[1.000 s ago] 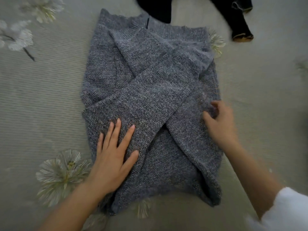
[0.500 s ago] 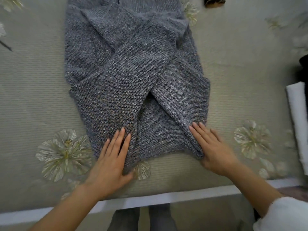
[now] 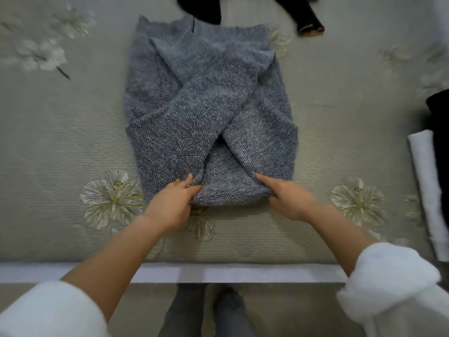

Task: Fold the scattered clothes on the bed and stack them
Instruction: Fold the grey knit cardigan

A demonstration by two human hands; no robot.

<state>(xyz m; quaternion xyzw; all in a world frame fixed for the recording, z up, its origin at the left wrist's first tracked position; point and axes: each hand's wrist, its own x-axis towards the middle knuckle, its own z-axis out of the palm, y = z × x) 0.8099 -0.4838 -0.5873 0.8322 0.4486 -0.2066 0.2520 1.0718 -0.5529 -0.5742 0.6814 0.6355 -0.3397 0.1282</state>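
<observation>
Under both our hands spreads the grey-green ribbed bedspread (image 3: 60, 142). On it the grey knit sweater (image 3: 170, 147) lies flat, running from our fingertips away to the far side. It is a coarse, flecked knit, its sides turned in. The two sleeves are crossed over the body: one sleeve (image 3: 194, 113) slants down towards our left hand (image 3: 171, 205), and the other sleeve (image 3: 257, 142) slants towards our right hand (image 3: 290, 199). Both hands hold the near hem (image 3: 230, 193). The left pinches it between thumb and curled fingers. The right grips its fold with the index finger laid straight along the top.

To the right of our right hand, well apart, lies a long folded white cloth (image 3: 425, 181), with a black garment (image 3: 439, 122) beside it at the frame's edge. Beyond the sweater's far edge another black garment (image 3: 201, 8) reaches to the collar, and a black sleeve with a tan cuff (image 3: 308, 18) lies near it. An embroidered flower (image 3: 111, 198) sits just left of our left hand. A second flower (image 3: 357, 198) sits right of our right hand.
</observation>
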